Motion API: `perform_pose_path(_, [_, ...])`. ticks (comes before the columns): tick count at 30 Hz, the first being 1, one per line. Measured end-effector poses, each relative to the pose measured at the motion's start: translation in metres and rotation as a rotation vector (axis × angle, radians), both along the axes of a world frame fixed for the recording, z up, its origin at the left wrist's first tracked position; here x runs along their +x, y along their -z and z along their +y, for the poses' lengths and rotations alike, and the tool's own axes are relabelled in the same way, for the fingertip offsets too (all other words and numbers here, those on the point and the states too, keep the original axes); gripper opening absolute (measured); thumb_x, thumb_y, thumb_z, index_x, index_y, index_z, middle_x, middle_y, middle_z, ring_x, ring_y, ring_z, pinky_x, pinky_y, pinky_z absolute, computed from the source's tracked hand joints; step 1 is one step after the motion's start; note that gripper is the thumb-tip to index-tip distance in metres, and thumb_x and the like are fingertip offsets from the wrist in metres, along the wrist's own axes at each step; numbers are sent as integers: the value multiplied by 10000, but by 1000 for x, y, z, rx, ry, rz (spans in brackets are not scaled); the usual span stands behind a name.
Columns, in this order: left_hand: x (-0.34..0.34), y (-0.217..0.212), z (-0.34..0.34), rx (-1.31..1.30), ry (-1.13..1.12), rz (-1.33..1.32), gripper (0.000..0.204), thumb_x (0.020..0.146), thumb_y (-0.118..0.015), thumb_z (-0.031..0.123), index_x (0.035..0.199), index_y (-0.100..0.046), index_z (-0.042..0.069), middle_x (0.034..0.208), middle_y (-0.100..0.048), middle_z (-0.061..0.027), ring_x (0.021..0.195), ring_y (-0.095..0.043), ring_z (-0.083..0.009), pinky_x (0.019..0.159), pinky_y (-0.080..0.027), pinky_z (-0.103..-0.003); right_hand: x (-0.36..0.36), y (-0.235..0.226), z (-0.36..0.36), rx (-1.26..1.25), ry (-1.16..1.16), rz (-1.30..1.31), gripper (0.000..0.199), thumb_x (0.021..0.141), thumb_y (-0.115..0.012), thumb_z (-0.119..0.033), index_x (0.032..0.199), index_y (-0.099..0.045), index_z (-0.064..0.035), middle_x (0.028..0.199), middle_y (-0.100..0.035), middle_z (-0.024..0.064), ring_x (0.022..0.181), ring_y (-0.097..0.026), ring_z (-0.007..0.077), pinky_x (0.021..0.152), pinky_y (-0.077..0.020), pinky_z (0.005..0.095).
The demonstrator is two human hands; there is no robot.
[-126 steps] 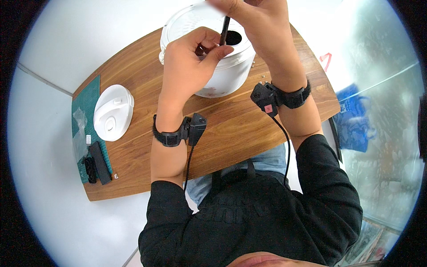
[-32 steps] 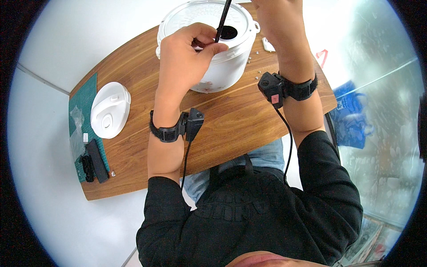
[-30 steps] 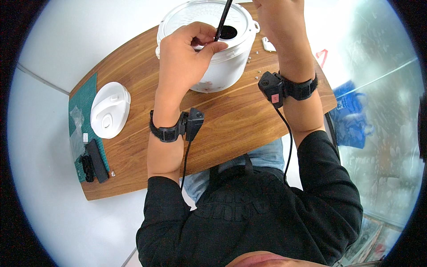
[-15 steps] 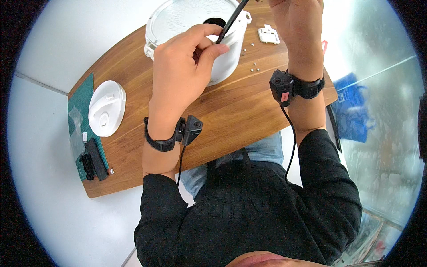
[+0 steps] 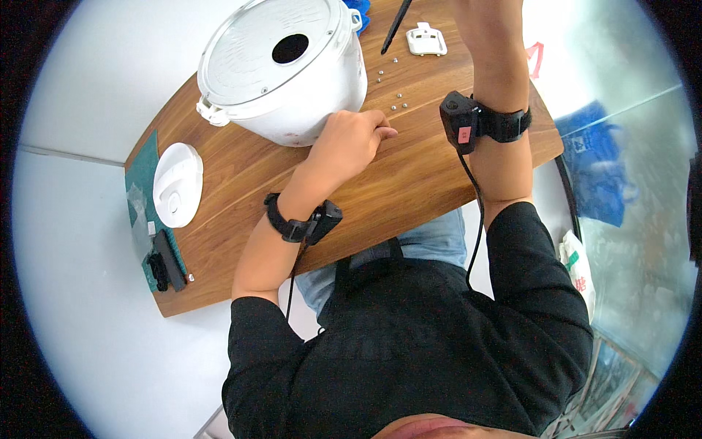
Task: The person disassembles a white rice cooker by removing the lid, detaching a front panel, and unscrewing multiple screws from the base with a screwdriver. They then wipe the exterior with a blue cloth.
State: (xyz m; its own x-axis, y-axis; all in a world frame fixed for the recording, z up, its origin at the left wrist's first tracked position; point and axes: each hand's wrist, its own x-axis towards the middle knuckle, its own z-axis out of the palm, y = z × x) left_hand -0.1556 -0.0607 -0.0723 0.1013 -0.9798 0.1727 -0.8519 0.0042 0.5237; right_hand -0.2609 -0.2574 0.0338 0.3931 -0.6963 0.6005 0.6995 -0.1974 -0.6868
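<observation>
My left hand (image 5: 349, 145) is closed, its fingertips pressed together low over the wooden tabletop; anything in them is too small to make out. Just beyond it stands a white rice cooker body (image 5: 322, 95), whose upward face is a pale round plate with a black hole (image 5: 290, 49). At the top edge, my right hand (image 5: 491, 25) is partly cut off and its fingers are out of view. A black screwdriver shaft (image 5: 395, 28) slants down in mid-air from the top edge, tip free, apparently held by that hand. Several small screws (image 5: 398, 106) lie between cooker and right arm.
Behind the screws is a small white plastic plate (image 5: 426, 40). A white oval cover (image 5: 179, 185) lies at the left, partly over a green cutting mat (image 5: 141, 164) with black items (image 5: 170, 261) on it. A blue bag (image 5: 596, 164) is beyond the table's right edge.
My left hand has let go of the screwdriver shaft and dropped nearer me, toward the tabletop. The screwdriver's tip is now clear of the cooker, which stands farther left in view.
</observation>
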Motion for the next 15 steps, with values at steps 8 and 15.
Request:
perform_pose_path(8, [-11,10,-18,368,-160,280,202,946,-685,191,945,-749,0,743,-720,-140,688,-705,-243,672,-527,-360,-7,3,-20,17,3,-45,323,985,-610,-48,1277,-553,77,1000,-679,125,932,-661,201,857,-521,314])
perform_pose_path(15, [-6,21,-12,228,-111,216,165,894,-723,128,1009,-768,18,840,-743,-167,741,-704,-260,716,-543,-361,-10,-1,-18,-30,22,54,386,954,-647,-47,1296,-541,96,979,-690,137,917,-659,194,846,-515,311])
